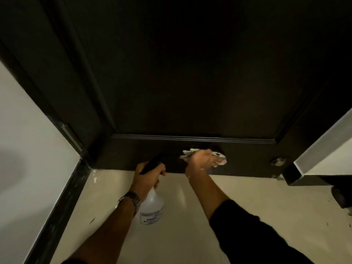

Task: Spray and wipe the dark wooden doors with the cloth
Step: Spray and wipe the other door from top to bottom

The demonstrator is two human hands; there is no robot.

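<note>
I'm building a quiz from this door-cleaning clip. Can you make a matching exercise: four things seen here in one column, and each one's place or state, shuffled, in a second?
Things:
1. spray bottle
2. cloth
3. wristwatch
4. door stopper

Places or states:
A. fixed low on the door, near its right edge
B. pressed against the door's bottom rail by the right hand
C. worn on the left wrist
D. gripped by the left hand, nozzle towards the door

Pairs: 1-D, 2-B, 3-C, 4-A
</note>
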